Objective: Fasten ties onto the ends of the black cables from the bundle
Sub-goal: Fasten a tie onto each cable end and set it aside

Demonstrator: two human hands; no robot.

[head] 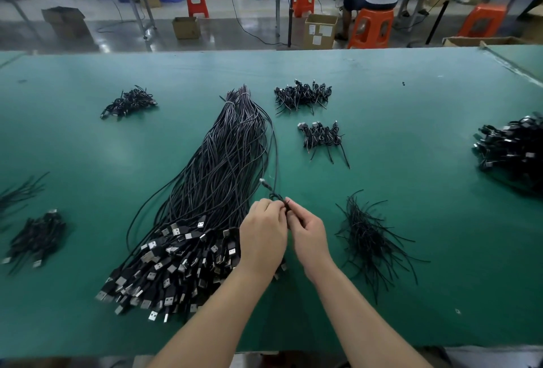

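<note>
One thin black cable [275, 188], pulled clear beside the big black USB-cable bundle [205, 197], is pinched by left hand [263, 235] and right hand [308, 235], likely to steady its folded end for tying.

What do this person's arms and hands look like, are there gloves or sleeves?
No gloves: the left hand and right hand are bare. Both forearms are uncovered up to the picture's lower edge, with no sleeve in view. No watch, ring, bracelet or marking shows on either.
</note>
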